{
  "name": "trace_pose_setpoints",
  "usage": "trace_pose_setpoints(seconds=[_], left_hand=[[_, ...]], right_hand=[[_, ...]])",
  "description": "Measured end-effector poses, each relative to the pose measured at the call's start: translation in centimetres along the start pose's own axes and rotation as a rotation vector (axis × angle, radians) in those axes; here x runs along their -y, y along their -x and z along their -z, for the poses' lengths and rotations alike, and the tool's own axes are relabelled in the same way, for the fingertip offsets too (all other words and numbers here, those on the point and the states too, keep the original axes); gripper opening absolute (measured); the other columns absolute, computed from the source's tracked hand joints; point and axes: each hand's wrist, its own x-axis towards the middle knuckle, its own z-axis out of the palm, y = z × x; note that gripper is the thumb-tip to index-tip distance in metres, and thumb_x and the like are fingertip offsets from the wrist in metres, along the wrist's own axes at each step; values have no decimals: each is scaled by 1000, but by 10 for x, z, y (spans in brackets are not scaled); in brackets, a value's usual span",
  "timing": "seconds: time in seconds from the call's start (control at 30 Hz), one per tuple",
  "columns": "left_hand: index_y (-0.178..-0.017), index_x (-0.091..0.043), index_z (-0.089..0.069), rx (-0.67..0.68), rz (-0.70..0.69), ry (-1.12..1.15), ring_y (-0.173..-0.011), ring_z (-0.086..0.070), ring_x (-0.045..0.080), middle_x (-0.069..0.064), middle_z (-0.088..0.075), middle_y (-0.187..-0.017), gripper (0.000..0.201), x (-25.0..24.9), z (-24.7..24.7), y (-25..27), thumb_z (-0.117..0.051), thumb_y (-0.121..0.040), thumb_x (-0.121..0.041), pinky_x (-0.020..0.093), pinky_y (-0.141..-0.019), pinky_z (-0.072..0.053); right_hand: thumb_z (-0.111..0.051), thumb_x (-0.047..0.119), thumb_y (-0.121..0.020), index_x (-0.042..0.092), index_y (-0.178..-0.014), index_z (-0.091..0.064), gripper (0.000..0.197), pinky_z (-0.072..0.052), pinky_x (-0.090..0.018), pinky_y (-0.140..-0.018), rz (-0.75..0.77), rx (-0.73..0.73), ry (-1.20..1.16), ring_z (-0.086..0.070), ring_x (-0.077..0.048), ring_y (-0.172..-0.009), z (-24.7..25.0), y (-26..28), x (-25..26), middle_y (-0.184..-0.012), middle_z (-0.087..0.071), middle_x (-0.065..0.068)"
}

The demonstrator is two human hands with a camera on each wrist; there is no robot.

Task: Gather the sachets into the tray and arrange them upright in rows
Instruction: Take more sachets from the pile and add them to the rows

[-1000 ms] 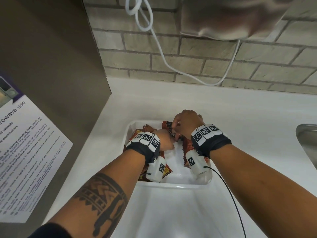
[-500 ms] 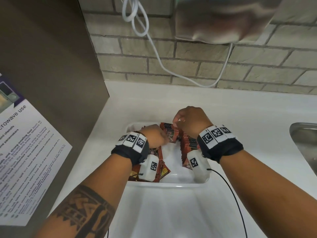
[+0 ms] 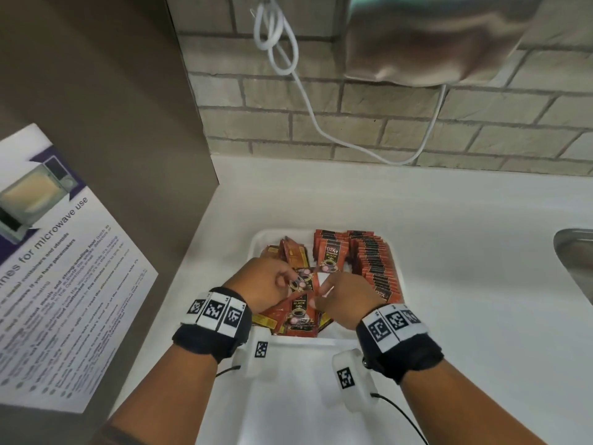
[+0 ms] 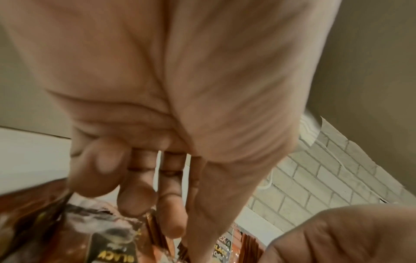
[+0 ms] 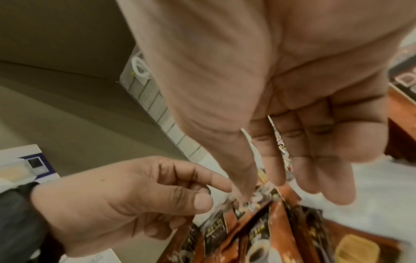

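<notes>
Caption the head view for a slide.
Both hands sorting loose sachets in a white tray beside an upright row.

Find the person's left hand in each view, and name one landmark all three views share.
Head: left hand at centre, over the white plastic tray's near-left part.
Left wrist: the hand fills top and centre.
Right wrist: the hand sits lower left.
Shared landmark: pale grey brick wall.

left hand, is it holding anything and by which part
The left hand pinches a coffee sachet at its edge, over the loose pile in the tray; which edge cannot be told.
</notes>
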Motion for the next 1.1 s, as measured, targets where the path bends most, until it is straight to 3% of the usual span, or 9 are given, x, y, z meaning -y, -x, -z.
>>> trace_pose_setpoints(seconds=[0.17, 0.23, 0.33, 0.47, 0.73, 0.9, 1.0, 1.03, 1.1], left_hand=[[-114, -26, -73, 12, -39, 24, -84, -62, 10, -9, -64, -90, 26, -4, -6, 3, -65, -93, -15, 23, -84, -51], [-116, -23, -73, 93, -90, -33, -84, -60, 8, -12, -64, -88, 25, -14, -10, -2, -60, -96, -17, 28, -90, -52], [-121, -20, -72, 167, -141, -169, -104, -63, 18, -1, -70, -115, 30, -30, -17, -22, -55, -96, -18, 38, -98, -52], [-116, -11, -71, 268, -108, -292, -98, -65, 26, 11, -70, -112, 31, -46, -22, -52, -54, -91, -13, 38, -87, -57], [-119, -2, -66, 381, -44, -451, -93, -60, 26, 15, -66, -111, 31, -59, -33, -78, -43, -102, -16, 31, -78, -47], [-138, -5, -57, 378, -43, -430, -109, -64, 28, 15, -61, -135, 39, -63, -30, -85, -42, -103, -11, 34, -95, -52], [-131, 0, -58, 314, -17, -421, -65, -61, 13, 13, -69, -111, 33, -63, -31, -88, -47, -102, -11, 21, -57, -53], [-129, 1, -59, 302, -19, -414, -64, -61, 14, 10, -69, -102, 32, -62, -31, -89, -47, -102, -11, 21, -56, -53], [-130, 1, -61, 340, -27, -394, -89, -68, 25, 15, -69, -111, 34, -60, -32, -92, -45, -101, -9, 27, -75, -55]], right_hand=[[-59, 42, -94, 13, -118, -57, 38, -38, -20, -55, -106, -49, 19, -55, -16, -82, -16, -7, 3, -111, -64, -3], [-60, 41, -93, 10, -119, -57, 41, -43, -22, -63, -141, -77, 35, -60, -20, -90, -17, -14, 3, -117, -65, -6], [-52, 27, -98, 5, -119, -59, 31, -47, -26, -75, -144, -52, 138, -64, -25, -105, -11, -20, 11, -120, -64, -11], [-42, 13, -99, 4, -125, -60, 33, -53, -34, -93, -98, 33, 242, -63, -28, -110, -6, -22, 17, -123, -64, -16], [-51, 12, -95, 7, -128, -59, 34, -53, -33, -93, -107, -100, 174, -64, -26, -108, 4, -17, 6, -123, -65, -11], [-43, 15, -101, 8, -120, -66, 31, -50, -35, -98, -30, -190, 209, -63, -25, -109, 36, -7, -3, -122, -65, -10], [-42, 12, -100, 8, -126, -64, 34, -45, -35, -104, -24, -187, 229, -59, -25, -118, 48, -8, -8, -130, -62, -9], [-42, 12, -100, 8, -127, -63, 35, -45, -35, -104, -22, -166, 236, -58, -25, -119, 48, -10, -9, -132, -61, -9], [-43, 11, -99, 7, -128, -63, 35, -47, -36, -103, -12, -129, 238, -59, -26, -118, 46, -14, -11, -131, -61, -11]])
